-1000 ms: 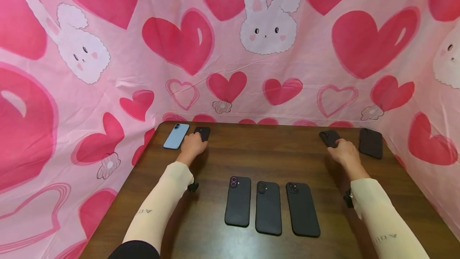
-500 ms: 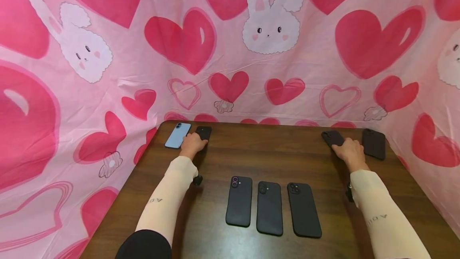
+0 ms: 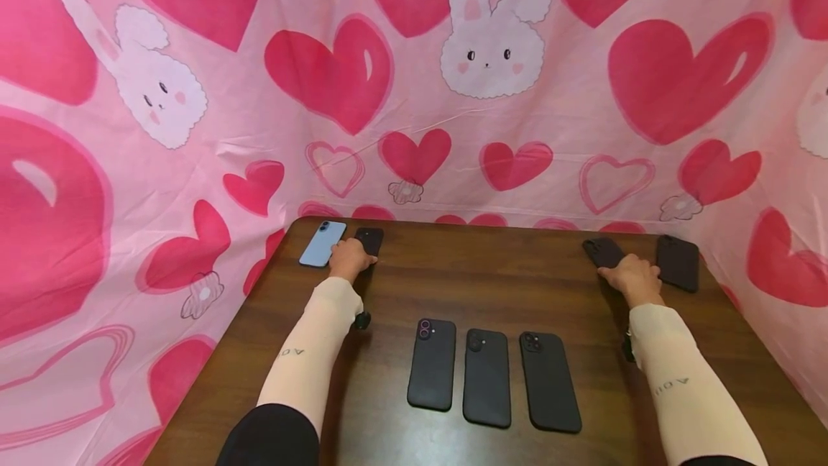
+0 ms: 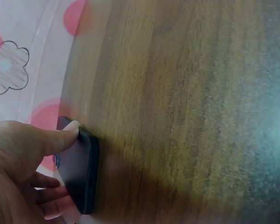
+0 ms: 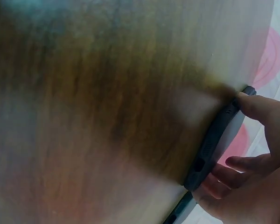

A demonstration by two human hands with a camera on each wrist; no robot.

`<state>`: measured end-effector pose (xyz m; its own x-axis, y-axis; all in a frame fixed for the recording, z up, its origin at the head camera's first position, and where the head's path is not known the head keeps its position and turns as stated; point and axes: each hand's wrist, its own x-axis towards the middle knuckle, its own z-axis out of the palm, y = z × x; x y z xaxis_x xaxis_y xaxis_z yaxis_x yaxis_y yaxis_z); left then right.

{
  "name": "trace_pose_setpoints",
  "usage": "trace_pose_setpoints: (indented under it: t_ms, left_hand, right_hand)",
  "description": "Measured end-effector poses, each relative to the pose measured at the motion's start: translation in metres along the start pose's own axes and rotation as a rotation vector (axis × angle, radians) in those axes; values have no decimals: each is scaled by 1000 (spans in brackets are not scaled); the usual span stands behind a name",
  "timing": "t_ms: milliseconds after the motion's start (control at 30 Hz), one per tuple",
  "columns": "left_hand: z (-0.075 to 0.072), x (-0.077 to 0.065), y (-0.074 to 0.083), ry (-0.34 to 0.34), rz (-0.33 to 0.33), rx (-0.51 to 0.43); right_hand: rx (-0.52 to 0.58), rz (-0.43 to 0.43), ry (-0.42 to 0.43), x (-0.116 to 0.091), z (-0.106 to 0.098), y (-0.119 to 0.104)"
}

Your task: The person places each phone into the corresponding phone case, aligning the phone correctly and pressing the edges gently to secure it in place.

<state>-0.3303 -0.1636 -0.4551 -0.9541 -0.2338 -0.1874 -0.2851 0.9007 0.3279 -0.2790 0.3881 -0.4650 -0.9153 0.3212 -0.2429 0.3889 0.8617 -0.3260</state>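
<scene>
At the back left of the table, my left hand (image 3: 350, 259) holds the near part of a black phone (image 3: 371, 239). In the left wrist view the thumb lies on one edge of that phone (image 4: 76, 163), with the other fingers at the opposite side. A light blue phone (image 3: 322, 244) lies just left of it. At the back right, my right hand (image 3: 634, 279) grips a second black phone (image 3: 603, 252), which lies at a slant. The right wrist view shows the thumb at one end of its side edge (image 5: 210, 144) and fingertips farther along. Part of each phone is hidden by the hand.
Another black phone (image 3: 678, 263) lies right of my right hand. Three black phones, a left one (image 3: 431, 365), a middle one (image 3: 487, 378) and a right one (image 3: 551, 382), lie in a row nearer on the brown wooden table (image 3: 479, 265). A pink heart-print cloth (image 3: 414, 106) hangs behind.
The head view has shifted slightly, moving the scene rightward. My right hand has drawn back a little along its phone, showing more of it. My left hand has edged slightly left of its phone.
</scene>
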Motion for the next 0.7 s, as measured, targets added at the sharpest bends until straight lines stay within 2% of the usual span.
trace_pose_setpoints:
  t_ms: [233,367,467,500,533,700]
  left_hand:
    - [2,9,3,11,-44,-16]
    - [4,18,4,30,-20,-17]
    - [5,24,3,28,1,-57]
    - [6,25,2,48,9,-90]
    - [6,26,1,39,16,-122]
    - [-1,23,-4,-21,53,-420]
  right_hand:
    - [46,-4,25,1,-4,0]
    - [81,4,68,3,-6,-2]
    - [119,-16,118,4,-8,-2]
    - [131,-34,135,5,-9,-2]
    - [139,-51,154,5,-10,-3]
    - [159,-126,185,2,-18,-6]
